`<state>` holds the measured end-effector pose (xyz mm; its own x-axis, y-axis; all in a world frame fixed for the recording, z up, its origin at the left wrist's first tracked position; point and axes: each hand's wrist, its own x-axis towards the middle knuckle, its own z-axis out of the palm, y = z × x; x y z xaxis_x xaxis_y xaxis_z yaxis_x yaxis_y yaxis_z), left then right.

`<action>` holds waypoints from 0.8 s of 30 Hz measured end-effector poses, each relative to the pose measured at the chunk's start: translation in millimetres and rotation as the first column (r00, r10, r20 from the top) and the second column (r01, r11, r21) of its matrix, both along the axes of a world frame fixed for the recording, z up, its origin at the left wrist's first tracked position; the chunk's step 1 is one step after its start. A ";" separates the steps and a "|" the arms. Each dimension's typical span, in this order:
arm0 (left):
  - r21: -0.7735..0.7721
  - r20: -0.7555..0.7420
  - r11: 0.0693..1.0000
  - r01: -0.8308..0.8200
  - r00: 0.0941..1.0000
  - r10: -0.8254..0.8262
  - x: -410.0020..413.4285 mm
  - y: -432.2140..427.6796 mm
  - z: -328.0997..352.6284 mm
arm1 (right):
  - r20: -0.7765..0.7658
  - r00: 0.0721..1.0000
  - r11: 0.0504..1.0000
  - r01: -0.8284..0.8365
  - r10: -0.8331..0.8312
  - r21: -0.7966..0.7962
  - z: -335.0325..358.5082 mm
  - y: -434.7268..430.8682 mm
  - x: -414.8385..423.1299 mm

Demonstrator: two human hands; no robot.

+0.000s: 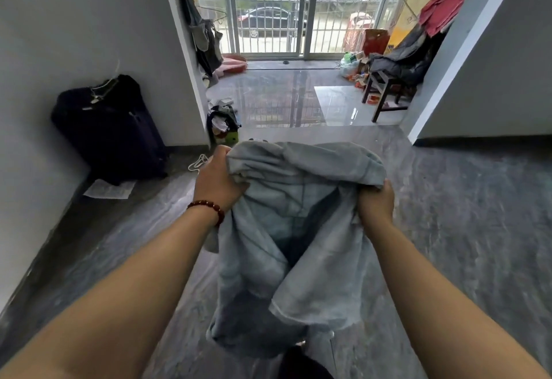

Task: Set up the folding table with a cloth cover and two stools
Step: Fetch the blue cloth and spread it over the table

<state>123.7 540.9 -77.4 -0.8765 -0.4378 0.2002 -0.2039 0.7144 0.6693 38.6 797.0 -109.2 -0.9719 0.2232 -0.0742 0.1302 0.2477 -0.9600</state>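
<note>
Blue-grey cloth (298,229) is hanging bunched between our two hands, above the grey floor (463,214) and just in front of us. Our left grip (218,181), a bead bracelet (209,208) circling its wrist, is curling tightly round one gathered upper edge. Our right grip (375,202) is clutching the opposite edge, fingers folding into the fabric. We are facing a dark suitcase (107,130) standing by the left wall and a dark wooden stool (385,92) well ahead.

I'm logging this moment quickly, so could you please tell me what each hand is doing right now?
Left hand: closed, gripping the blue-grey cloth at its upper left.
Right hand: closed, gripping the same cloth at its upper right.
</note>
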 end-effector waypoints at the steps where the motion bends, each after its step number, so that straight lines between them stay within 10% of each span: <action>1: -0.016 -0.006 1.000 -0.001 1.000 0.001 -13.9 -3.1 1.7 | 0.006 1.000 1.000 -0.002 0.002 -0.018 3.0 -0.9 -15.2; 24: 0.141 0.377 0.989 -0.036 0.926 -0.020 -255.4 -62.9 -143.3 | 0.265 0.881 0.865 -0.451 0.391 0.221 -120.6 -116.9 -259.0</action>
